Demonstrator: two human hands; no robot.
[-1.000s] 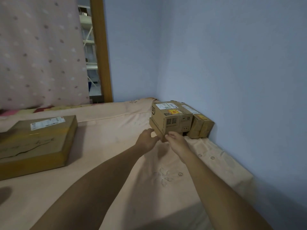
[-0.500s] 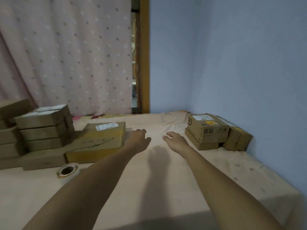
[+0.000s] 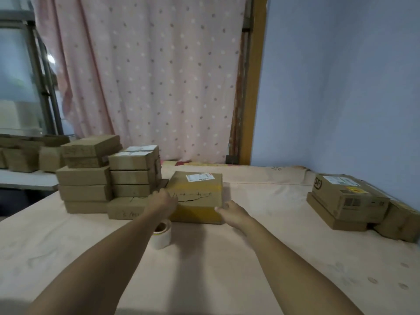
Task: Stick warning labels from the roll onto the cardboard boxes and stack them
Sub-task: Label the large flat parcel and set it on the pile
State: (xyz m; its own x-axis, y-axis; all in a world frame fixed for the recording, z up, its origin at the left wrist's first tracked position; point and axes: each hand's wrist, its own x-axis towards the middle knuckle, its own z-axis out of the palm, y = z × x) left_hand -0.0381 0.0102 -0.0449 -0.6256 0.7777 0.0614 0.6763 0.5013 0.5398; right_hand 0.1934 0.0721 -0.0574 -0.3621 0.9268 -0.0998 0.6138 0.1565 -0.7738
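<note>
A flat yellow-taped cardboard box point(image 3: 195, 192) with a white shipping label lies in the middle of the pink bedsheet. My left hand point(image 3: 162, 201) clasps its left edge. My right hand point(image 3: 229, 211) holds its front right corner, thumb on the front face. The box rests on the sheet. The white label roll point(image 3: 161, 234) stands just in front, partly hidden under my left forearm. At the far right, by the blue wall, a labelled box point(image 3: 347, 196) with a yellow sticker sits on a flatter box, with another box point(image 3: 400, 221) beside it.
Stacks of several plain cardboard boxes point(image 3: 106, 178) stand left of the flat box. More boxes point(image 3: 27, 153) sit on a shelf at the far left. A dotted pink curtain point(image 3: 147, 76) and a wooden door frame point(image 3: 254, 87) are behind.
My view swung left from the corner stack. Both hands left the labelled box, crossed the sheet and closed on the flat yellow-taped box.
</note>
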